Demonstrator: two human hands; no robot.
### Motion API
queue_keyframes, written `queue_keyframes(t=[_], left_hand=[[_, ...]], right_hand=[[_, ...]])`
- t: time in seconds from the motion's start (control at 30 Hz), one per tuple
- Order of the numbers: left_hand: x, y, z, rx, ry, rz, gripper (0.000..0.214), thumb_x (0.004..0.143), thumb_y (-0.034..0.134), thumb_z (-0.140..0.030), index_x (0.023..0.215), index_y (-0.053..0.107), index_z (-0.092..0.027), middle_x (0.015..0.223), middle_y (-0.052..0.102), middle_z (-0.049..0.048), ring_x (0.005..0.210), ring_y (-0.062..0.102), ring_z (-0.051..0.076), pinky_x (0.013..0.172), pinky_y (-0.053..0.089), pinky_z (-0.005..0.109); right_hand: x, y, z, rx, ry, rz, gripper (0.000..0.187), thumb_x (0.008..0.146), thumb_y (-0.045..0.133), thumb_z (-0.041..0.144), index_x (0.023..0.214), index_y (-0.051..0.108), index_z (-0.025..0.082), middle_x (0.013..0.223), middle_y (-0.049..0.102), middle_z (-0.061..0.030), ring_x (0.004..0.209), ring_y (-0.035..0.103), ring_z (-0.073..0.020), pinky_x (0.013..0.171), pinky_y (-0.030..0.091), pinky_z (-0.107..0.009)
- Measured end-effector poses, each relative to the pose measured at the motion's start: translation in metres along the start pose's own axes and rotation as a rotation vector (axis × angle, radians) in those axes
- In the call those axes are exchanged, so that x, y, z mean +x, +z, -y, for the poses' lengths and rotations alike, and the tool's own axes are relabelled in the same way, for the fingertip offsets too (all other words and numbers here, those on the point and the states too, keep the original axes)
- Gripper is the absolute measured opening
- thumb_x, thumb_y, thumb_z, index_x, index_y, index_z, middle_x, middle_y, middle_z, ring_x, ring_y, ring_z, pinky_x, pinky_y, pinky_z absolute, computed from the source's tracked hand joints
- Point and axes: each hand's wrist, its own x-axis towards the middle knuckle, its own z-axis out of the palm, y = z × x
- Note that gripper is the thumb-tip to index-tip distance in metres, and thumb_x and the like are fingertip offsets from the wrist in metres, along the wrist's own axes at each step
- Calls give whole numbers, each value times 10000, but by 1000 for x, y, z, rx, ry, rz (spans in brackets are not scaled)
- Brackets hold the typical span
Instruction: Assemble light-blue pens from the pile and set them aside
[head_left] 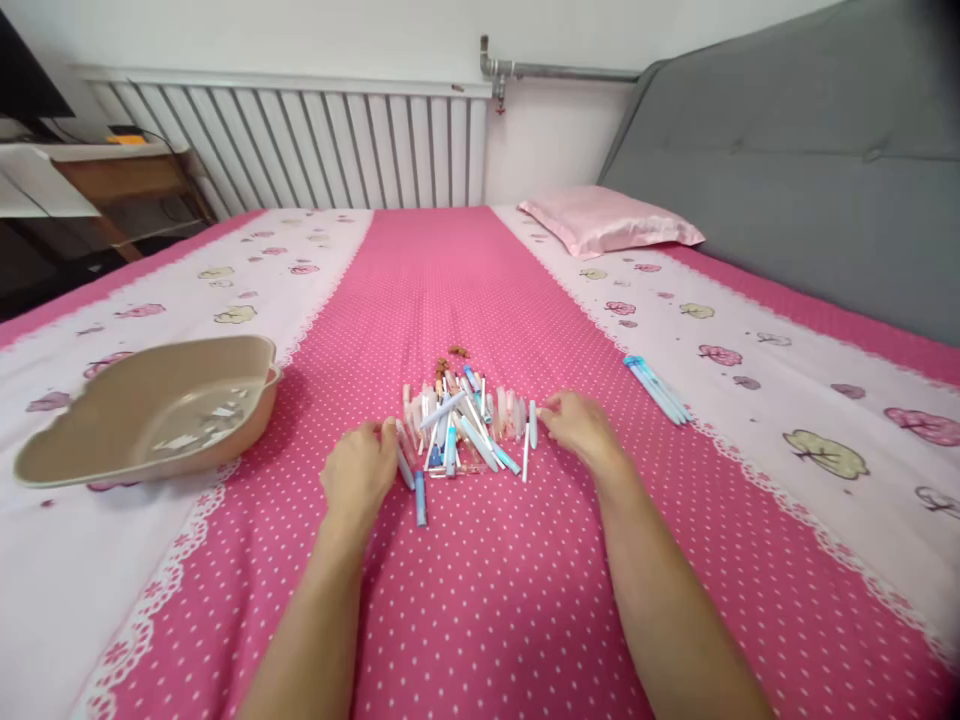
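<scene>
"On the bed (487, 620), what could go wrong?"

"The pile of pens (466, 420), between the left hand (358, 468) and right hand (581, 425), could slide apart if nudged — they overlap loosely."

"And each grip?"

"Narrow, at the pile's edges — whether pens are held, I can't tell."

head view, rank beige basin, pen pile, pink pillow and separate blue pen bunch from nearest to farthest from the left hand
1. Pen pile, just right of the left hand
2. Beige basin, on the left side
3. Blue pen bunch, past the right hand
4. Pink pillow, at far right
</scene>
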Motion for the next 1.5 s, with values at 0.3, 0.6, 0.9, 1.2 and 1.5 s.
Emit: queue_keyframes(t=[0.3, 0.6, 0.9, 1.2, 1.5], left_hand=[[-4, -8, 2, -62, -22, -31, 471, 852, 383, -497, 1005, 684, -168, 903, 719, 141, 871, 655, 337, 656, 446, 362], [-17, 3, -16, -506, 270, -226, 319, 824, 522, -429, 905, 688, -168, 810, 691, 43, 638, 612, 150, 634, 466, 269], [-27, 11, -27, -716, 468, -54, 394, 814, 602, -351, 1183, 594, -212, 930, 718, 46, 726, 662, 155, 666, 520, 267], [-26, 15, -27, -691, 451, -23, 251, 854, 530, -321, 1040, 651, -203, 802, 728, 16, 679, 664, 152, 622, 490, 238], [-22, 12, -23, -842, 339, -13, 281, 841, 545, -367, 1014, 637, -165, 867, 728, 44, 764, 675, 179, 673, 499, 262]], right_hand=[[10, 13, -1, 79, 0, 76, 220, 747, 598, 299, 902, 664, 159, 712, 702, -68, 696, 670, -204, 601, 448, -260], [1, 6, 17, 721, -187, -218, 603, 802, 528, 279, 1363, 333, 174, 797, 659, -19, 682, 656, -176, 643, 521, -311], [-44, 18, 66, 1011, -628, 99, 431, 831, 589, 290, 1243, 463, 271, 899, 689, -14, 746, 674, -149, 653, 553, -281], [-41, -2, 54, 852, -534, 4, 321, 878, 530, 331, 1188, 584, 267, 875, 712, -22, 729, 683, -167, 646, 555, -318], [-19, -17, 14, -103, -49, -5, 197, 764, 640, 407, 798, 632, 213, 766, 698, -61, 748, 654, -231, 581, 412, -287]])
